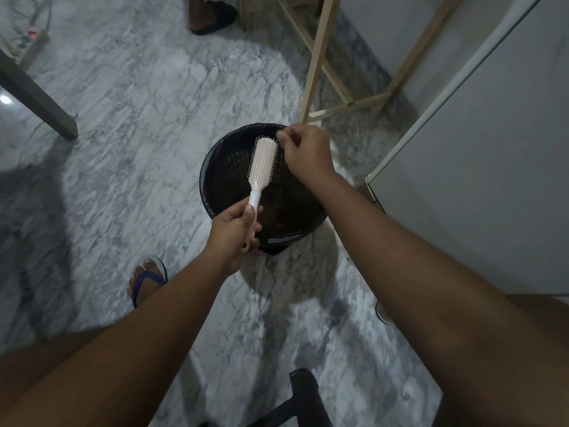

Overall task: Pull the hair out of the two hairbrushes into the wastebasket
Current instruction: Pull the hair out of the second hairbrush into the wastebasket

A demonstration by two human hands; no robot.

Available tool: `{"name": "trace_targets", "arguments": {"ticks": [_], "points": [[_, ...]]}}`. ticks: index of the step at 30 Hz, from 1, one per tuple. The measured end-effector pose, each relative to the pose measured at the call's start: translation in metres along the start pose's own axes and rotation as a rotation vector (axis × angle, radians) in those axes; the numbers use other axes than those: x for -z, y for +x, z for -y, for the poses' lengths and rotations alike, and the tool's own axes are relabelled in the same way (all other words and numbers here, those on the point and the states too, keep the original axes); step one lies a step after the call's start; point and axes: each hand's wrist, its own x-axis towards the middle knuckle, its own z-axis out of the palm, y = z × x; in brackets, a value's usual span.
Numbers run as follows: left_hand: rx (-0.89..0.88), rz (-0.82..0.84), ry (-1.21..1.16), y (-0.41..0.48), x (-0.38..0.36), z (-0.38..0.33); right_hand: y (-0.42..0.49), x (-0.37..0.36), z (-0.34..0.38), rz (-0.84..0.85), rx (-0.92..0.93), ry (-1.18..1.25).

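Black chair [300,396] nearest, wastebasket [221,180] beyond it. Left hand [235,232] wraps the hairbrush [263,161] handle over it; right hand [308,152] fingertips pinched by the bristles, contents unclear.

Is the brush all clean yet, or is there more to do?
Partly. A dark clump already lies in the black mesh wastebasket. Now the left hand holds the pale pink bristle hairbrush over it while the right hand pinches at its tip. A second brush isn't in view, so it seems left.

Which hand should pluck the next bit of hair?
Probably the right hand: its pinched fingertips are beside the pale pink plastic hairbrush bristles, above the black wastebasket. The left hand holds the handle.
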Motion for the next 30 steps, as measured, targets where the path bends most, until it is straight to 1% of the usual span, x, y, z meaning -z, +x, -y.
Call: {"name": "trace_targets", "arguments": {"ticks": [2, 3, 5, 10, 12, 14, 15, 17, 19, 20, 23, 26, 27, 30], "points": [[-0.009, 0.019, -0.001, 0.000, -0.001, -0.002, -0.014, -0.003, -0.006, 0.132, -0.011, -0.028], [-0.010, 0.031, -0.010, 0.000, -0.003, -0.002, -0.021, -0.007, -0.009, 0.171, -0.017, -0.034], [-0.006, 0.041, -0.021, 0.000, -0.006, -0.004, -0.034, -0.016, -0.011, 0.185, -0.038, 0.002], [0.002, 0.056, -0.025, -0.002, -0.008, -0.002, -0.040, -0.019, -0.011, 0.034, -0.073, 0.131], [0.005, 0.053, -0.022, -0.002, -0.008, -0.004, -0.036, -0.015, -0.014, -0.033, -0.146, 0.234], [0.017, 0.048, -0.047, -0.001, -0.007, -0.007, -0.032, -0.011, -0.016, -0.036, -0.234, 0.336], [0.024, 0.046, -0.062, 0.000, -0.007, -0.009, -0.032, -0.011, -0.016, 0.011, -0.267, 0.379], [0.036, 0.052, -0.074, 0.001, -0.006, -0.012, -0.034, -0.011, -0.017, 0.180, -0.317, 0.457], [0.051, 0.070, -0.062, 0.000, -0.008, -0.015, -0.034, -0.009, -0.022, 0.322, -0.286, 0.447], [0.059, 0.084, -0.058, -0.001, -0.008, -0.016, -0.033, -0.008, -0.024, 0.341, -0.241, 0.419], [0.075, 0.127, -0.074, -0.003, -0.008, -0.016, -0.030, -0.002, -0.024, 0.291, -0.186, 0.363], [0.076, 0.143, -0.069, -0.002, -0.002, -0.015, -0.025, 0.000, -0.026, 0.298, -0.164, 0.365], [0.075, 0.145, -0.052, -0.003, 0.001, -0.014, -0.021, 0.000, -0.028, 0.247, -0.189, 0.393], [0.082, 0.129, -0.024, -0.007, 0.008, -0.006, -0.003, 0.008, -0.035, 0.008, -0.334, 0.548]]}}
